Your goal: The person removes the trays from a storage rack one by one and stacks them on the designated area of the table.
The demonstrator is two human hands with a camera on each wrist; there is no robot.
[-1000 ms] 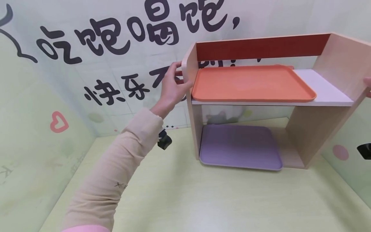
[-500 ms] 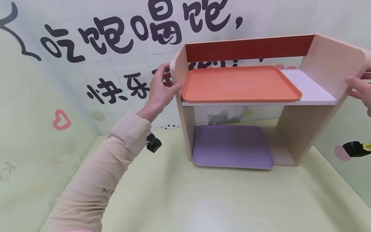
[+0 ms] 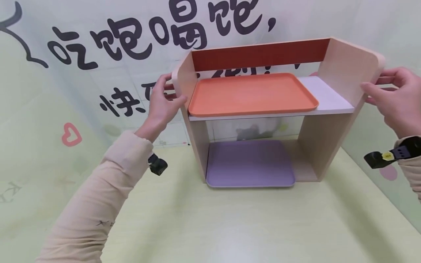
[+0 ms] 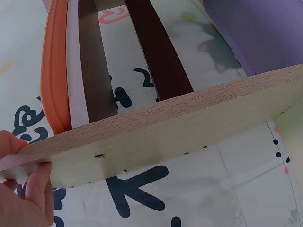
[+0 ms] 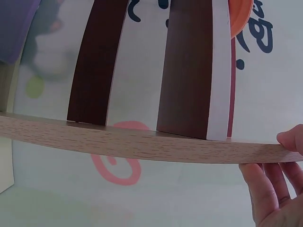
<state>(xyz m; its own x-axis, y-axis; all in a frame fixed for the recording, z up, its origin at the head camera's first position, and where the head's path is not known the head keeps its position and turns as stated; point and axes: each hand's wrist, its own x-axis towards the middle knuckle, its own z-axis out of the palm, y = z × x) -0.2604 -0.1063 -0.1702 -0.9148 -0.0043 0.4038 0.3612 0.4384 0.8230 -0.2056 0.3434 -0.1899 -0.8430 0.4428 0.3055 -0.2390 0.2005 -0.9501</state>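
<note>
A two-tier wooden shelf (image 3: 317,146) stands near the back of the table, in the middle of the head view. My left hand (image 3: 162,106) grips the upper front edge of its left side panel, thumb inside and fingers outside. On the opposite panel, my right hand (image 3: 394,96) holds the edge the same way. An orange tray (image 3: 253,95) lies on the white upper board, against the left panel. Below it a purple tray (image 3: 250,164) rests on the bottom board, its front edge overhanging slightly. Both wrist views show thumb and fingers on either side of a panel (image 4: 156,111).
The pale table (image 3: 230,226) stretches in front of the shelf. Behind stands a white wall (image 3: 138,80) with large dark lettering, and printed side walls (image 3: 36,146) close in the left and right. A red-brown strip (image 3: 263,54) spans the shelf's top back.
The shelf has shifted left along the table with both trays on it, turning slightly. Both hands have moved left with it, and the right hand has come fully into the head view.
</note>
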